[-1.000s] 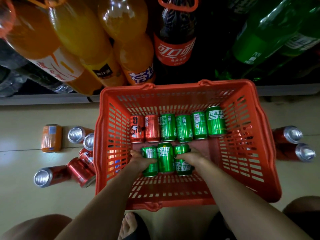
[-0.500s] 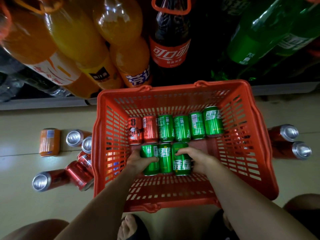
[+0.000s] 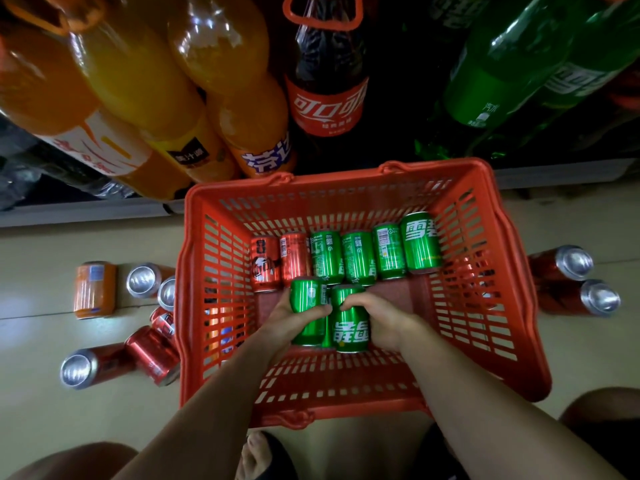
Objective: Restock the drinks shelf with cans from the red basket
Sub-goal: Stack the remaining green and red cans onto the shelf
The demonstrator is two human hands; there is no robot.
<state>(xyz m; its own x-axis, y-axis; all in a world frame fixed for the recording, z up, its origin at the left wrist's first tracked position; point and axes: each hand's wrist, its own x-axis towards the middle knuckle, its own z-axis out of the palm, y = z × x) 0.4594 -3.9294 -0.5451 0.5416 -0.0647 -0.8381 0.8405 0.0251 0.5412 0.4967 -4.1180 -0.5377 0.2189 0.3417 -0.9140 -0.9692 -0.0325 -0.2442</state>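
The red basket point(image 3: 498, 344) stands on the floor before the drinks shelf point(image 3: 561, 174). Along its far side lies a row of cans: two red cans point(image 3: 280, 263) at the left, then several green cans point(image 3: 374, 254). Nearer me, three green cans are squeezed together between my hands. My left hand point(image 3: 291, 323) wraps the left green can point(image 3: 306, 299). My right hand point(image 3: 377, 320) grips the right green can point(image 3: 349, 332). The middle can is almost hidden between them.
Large orange soda bottles point(image 3: 145, 91), a cola bottle point(image 3: 325, 91) and green bottles point(image 3: 512, 74) fill the shelf. Loose on the floor lie an orange can point(image 3: 95, 289) and several red cans point(image 3: 149, 355) left of the basket, two red cans point(image 3: 571, 282) right. My foot point(image 3: 256, 459) is below the basket.
My hands have pressed the three green cans tightly together and closed around them; the group has shifted slightly toward the far row.
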